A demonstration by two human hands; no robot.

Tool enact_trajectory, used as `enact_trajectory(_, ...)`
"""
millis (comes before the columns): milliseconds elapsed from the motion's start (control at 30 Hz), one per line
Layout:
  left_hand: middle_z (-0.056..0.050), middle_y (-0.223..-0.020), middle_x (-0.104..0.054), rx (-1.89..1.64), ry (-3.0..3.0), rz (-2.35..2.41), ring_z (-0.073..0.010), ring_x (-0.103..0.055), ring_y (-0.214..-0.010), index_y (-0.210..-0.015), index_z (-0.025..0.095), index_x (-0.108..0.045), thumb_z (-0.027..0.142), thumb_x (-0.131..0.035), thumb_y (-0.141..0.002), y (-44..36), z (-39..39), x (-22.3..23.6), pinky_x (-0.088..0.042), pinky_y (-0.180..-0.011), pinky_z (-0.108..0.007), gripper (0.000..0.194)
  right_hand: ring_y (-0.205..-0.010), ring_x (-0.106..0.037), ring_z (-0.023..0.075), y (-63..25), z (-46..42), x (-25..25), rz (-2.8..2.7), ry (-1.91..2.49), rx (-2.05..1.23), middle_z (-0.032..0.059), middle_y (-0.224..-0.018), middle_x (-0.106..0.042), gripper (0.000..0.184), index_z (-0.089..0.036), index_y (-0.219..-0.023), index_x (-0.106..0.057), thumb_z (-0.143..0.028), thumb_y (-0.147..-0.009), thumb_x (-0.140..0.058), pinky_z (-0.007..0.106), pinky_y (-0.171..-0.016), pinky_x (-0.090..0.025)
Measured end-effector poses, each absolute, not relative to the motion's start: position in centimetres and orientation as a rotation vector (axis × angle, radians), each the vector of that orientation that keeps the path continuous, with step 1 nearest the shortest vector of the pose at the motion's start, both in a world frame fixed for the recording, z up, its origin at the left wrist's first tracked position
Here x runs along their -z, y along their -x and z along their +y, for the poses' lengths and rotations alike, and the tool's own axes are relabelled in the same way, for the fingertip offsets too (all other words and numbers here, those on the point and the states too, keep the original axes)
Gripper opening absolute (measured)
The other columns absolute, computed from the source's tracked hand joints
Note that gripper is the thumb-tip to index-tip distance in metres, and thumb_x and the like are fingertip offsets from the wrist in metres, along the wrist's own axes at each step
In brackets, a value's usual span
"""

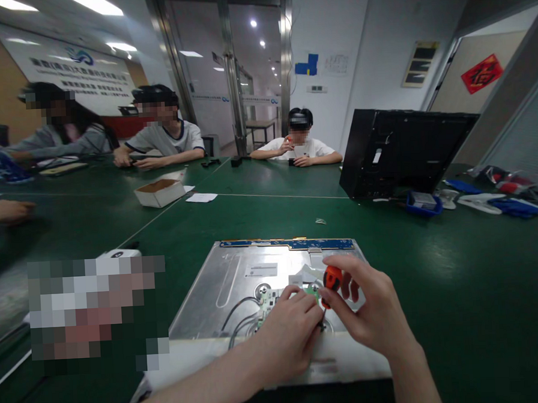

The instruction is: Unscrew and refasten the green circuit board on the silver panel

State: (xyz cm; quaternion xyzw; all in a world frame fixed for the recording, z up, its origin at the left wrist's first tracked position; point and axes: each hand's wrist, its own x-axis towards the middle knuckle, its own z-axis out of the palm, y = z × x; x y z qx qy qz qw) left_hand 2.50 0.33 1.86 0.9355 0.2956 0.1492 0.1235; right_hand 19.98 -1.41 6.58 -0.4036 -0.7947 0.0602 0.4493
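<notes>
A display panel (202, 298) lies face down on the table in front of me, its metal back showing. Along its far edge runs a blue circuit strip (262, 245). My right hand (376, 304) grips the orange and black handle of a screwdriver (332, 278) over the panel, tip pointing down. Curled over the green circuit board (269, 297), my left hand (293, 326) is closed beside the screwdriver's tip; what its fingers pinch is hidden. Dark cables (238, 305) loop out from the board's left side.
A monitor housing (406, 152) stands at the back right, near a blue tray (425, 204). An open cardboard box (160, 192) and papers (201, 198) lie at the back left. Several people sit around the green table (269, 210). Cables run along the left.
</notes>
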Motion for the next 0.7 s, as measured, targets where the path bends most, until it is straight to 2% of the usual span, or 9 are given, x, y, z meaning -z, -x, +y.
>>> enact_trajectory(133, -0.008, -0.103, -0.064, -0.438, -2.731, 0.865, -0.0262, -0.058, -0.098, -0.103, 0.019, -0.058, 0.013, -0.050, -0.084, -2.49, 0.31, -1.78, -0.034, -0.098, -0.045, 0.022, -0.057, -0.049, 0.0100, -20.04, -1.31, -6.50, -1.973, 0.999, -0.143, 0.0012, -0.088, -0.059, 0.029, -0.023, -0.114, -0.051, -0.021, -0.087, -0.061, 0.024, -0.049, -0.041)
enact_trajectory(467, -0.008, -0.104, -0.064, -0.494, -2.759, 0.864, -0.0259, -0.058, -0.099, -0.108, 0.020, -0.055, 0.013, -0.049, -0.086, -2.46, 0.21, -1.40, -0.035, -0.098, -0.044, 0.024, -0.058, -0.048, 0.0090, -19.89, -1.59, -6.93, -1.926, 0.946, -0.204, 0.0036, -0.098, -0.057, 0.032, -0.023, -0.114, -0.055, -0.013, -0.085, -0.061, 0.023, -0.049, -0.043)
enact_trajectory(700, -0.008, -0.104, -0.065, -0.437, -2.731, 0.867, -0.0257, -0.058, -0.099, -0.104, 0.019, -0.058, 0.013, -0.048, -0.086, -2.48, 0.30, -1.73, -0.034, -0.097, -0.045, 0.021, -0.057, -0.046, 0.0089, -19.95, -1.37, -6.61, -1.913, 1.016, -0.153, 0.0015, -0.089, -0.055, 0.030, -0.021, -0.110, -0.053, -0.015, -0.083, -0.064, 0.023, -0.049, -0.041)
